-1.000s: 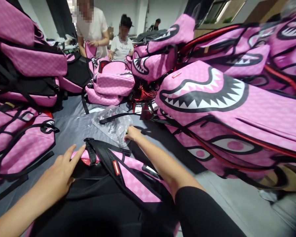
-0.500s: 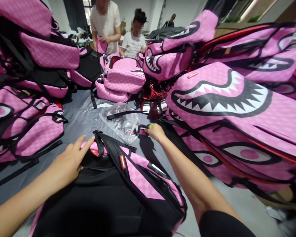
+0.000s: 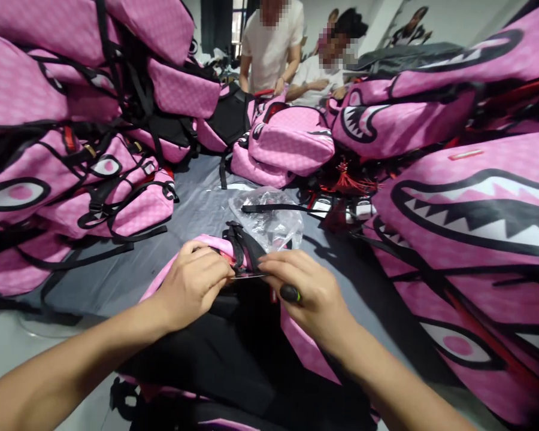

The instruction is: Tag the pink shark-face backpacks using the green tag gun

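In the lower middle of the frame, a black-and-pink backpack with a plain fabric panel (image 3: pixel 193 353) lies on the grey-covered desk (image 3: pixel 195 194), its long axis apparently running from the centre towards the bottom edge. Both hands meet at its upper end. The left hand (image 3: pixel 197 281) has its fingers curled and fingertips closed at the left; the right hand (image 3: pixel 312 290) faces it, thumb and fingers pinched, with a small black rounded handle with a green edge (image 3: pixel 290 293) held under the fingers. A thin piece with a pale edge (image 3: pixel 251 276) spans the fingertips, seemingly pinched by both; I cannot tell what it is. A bunched black webbing strap (image 3: pixel 236 242) sits just above this gap, the right fingertips nearer its lower end. Beyond lies a crumpled clear plastic bag (image 3: pixel 269 224).
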